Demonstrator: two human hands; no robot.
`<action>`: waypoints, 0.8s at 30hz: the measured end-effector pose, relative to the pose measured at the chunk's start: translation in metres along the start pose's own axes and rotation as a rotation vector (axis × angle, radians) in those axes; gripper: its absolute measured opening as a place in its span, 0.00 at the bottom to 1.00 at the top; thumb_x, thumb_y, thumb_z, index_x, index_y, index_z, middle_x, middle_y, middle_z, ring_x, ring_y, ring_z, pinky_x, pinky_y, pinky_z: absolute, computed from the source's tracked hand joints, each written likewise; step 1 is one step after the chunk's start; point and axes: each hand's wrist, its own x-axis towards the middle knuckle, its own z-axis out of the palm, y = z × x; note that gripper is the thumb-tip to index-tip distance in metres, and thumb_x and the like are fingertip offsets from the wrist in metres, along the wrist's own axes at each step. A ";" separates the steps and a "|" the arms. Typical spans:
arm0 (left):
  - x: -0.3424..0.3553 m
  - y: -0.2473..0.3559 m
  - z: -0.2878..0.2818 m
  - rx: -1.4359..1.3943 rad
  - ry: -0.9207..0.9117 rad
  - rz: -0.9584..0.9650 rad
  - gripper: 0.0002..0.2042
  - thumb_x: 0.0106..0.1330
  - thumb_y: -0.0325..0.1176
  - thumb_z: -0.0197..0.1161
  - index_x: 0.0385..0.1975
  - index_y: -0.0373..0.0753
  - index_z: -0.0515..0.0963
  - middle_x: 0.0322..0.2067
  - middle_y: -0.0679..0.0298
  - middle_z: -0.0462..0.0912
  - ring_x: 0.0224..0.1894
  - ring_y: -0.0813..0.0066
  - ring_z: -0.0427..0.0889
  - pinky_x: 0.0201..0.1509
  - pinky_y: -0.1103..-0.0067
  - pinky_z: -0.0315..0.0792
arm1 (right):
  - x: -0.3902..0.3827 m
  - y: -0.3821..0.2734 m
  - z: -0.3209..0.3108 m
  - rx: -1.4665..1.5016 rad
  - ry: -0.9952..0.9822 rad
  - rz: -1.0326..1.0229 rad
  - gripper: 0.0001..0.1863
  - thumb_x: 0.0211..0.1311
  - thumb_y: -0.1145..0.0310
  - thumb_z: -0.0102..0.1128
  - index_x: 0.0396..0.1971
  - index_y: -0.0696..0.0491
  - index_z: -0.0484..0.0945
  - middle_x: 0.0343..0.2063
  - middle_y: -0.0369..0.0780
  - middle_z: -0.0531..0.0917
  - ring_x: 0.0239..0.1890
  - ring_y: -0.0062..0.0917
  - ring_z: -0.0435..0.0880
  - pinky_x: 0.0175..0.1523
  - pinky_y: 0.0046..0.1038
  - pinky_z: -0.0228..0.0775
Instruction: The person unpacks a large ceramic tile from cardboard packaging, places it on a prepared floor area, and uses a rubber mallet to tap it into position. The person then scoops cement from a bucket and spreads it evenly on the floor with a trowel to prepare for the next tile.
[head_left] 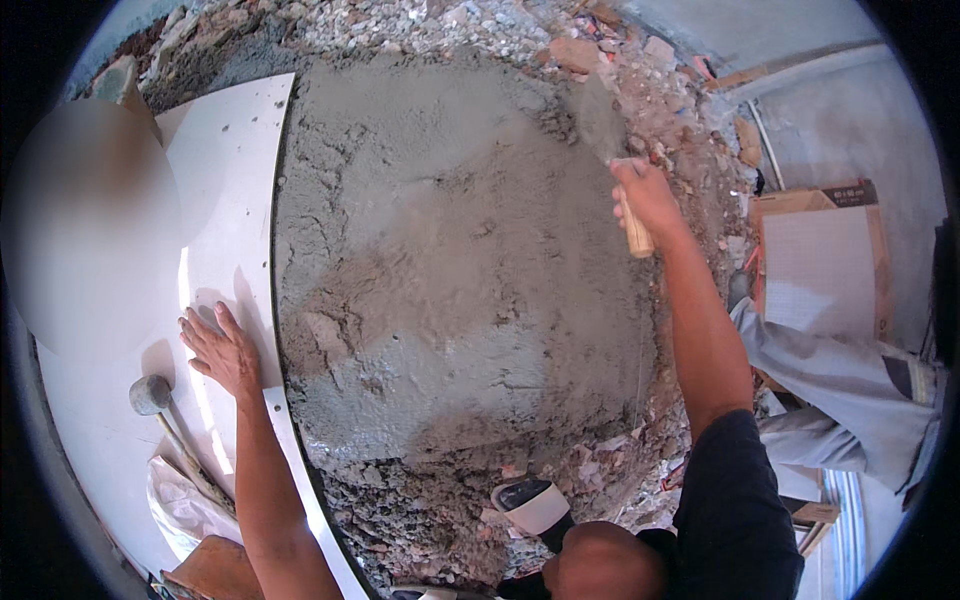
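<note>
My right hand [648, 200] grips the wooden handle of a trowel [601, 122]. The mortar-smeared blade points away from me, over the far right corner of a wet grey mortar bed [450, 230]. Parts of the bed are smooth, others rough and cracked. My left hand [222, 350] lies with fingers spread on large white tiles [230, 180], close to their edge along the mortar. A rubber mallet [151, 395] with a grey head rests on the tile beside my left forearm.
Rubble [400, 28] borders the mortar at the back, right and front. A white bag [185, 505] lies left of my forearm. At the right, a person's legs in grey trousers [830, 385] stand before a boxed tile [820, 260] against the wall. The far left is blurred.
</note>
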 end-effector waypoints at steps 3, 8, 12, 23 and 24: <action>-0.002 0.004 -0.004 0.023 -0.017 -0.014 0.36 0.70 0.61 0.38 0.69 0.40 0.53 0.70 0.52 0.51 0.73 0.54 0.44 0.72 0.51 0.37 | 0.027 -0.001 0.036 0.289 -0.041 0.106 0.20 0.65 0.56 0.53 0.47 0.56 0.71 0.24 0.40 0.75 0.18 0.26 0.77 0.23 0.31 0.74; -0.002 0.012 -0.009 0.059 -0.033 -0.011 0.36 0.70 0.61 0.39 0.69 0.40 0.53 0.70 0.53 0.52 0.73 0.55 0.44 0.72 0.51 0.37 | 0.058 -0.020 0.165 0.030 -0.077 -0.227 0.19 0.64 0.59 0.53 0.46 0.58 0.70 0.25 0.42 0.76 0.18 0.29 0.76 0.23 0.32 0.75; -0.002 0.013 -0.010 0.062 -0.051 -0.022 0.35 0.70 0.60 0.41 0.69 0.40 0.53 0.70 0.54 0.51 0.73 0.55 0.44 0.72 0.51 0.37 | 0.014 -0.064 0.179 -0.096 -0.271 -0.185 0.18 0.63 0.62 0.52 0.44 0.60 0.75 0.36 0.51 0.80 0.38 0.41 0.81 0.42 0.36 0.75; -0.001 0.006 -0.003 0.086 -0.024 0.003 0.35 0.70 0.60 0.40 0.70 0.43 0.53 0.70 0.54 0.52 0.73 0.57 0.47 0.71 0.51 0.39 | 0.057 -0.009 0.013 -0.981 0.017 -0.235 0.18 0.63 0.59 0.46 0.47 0.53 0.75 0.41 0.48 0.83 0.46 0.46 0.81 0.50 0.47 0.72; 0.000 0.005 -0.002 0.091 -0.011 0.009 0.35 0.70 0.60 0.40 0.70 0.43 0.53 0.70 0.54 0.52 0.73 0.58 0.47 0.70 0.51 0.39 | 0.058 -0.003 0.005 -0.969 0.040 -0.231 0.19 0.63 0.58 0.46 0.47 0.54 0.74 0.40 0.48 0.83 0.45 0.47 0.81 0.50 0.47 0.72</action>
